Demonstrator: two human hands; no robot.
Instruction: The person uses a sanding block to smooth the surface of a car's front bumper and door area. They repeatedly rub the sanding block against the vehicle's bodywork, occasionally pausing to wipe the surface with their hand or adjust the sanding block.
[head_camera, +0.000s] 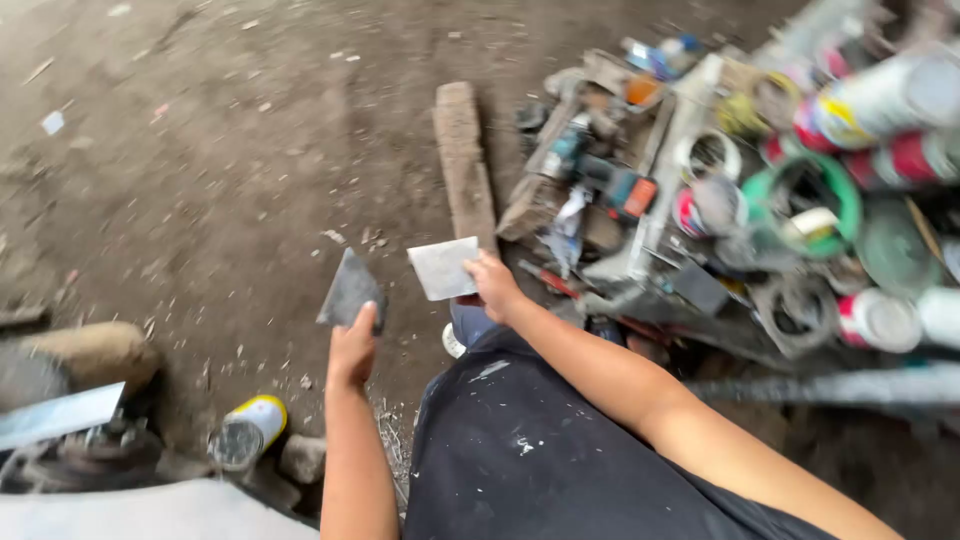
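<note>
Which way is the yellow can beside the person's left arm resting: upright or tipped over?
Tipped over. The yellow can lies on its side on the dirt ground, its round dark end facing the camera.

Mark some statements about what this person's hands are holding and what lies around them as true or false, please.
1. Each hand holds a flat blade: the left hand a dark scraper, the right hand a pale scraper. True.
2. The two scrapers touch. False: a gap separates them.
3. A wooden plank lies on the dirt floor. True.
4. A yellow can stands upright on a table. False: it lies on its side on the ground.
</note>
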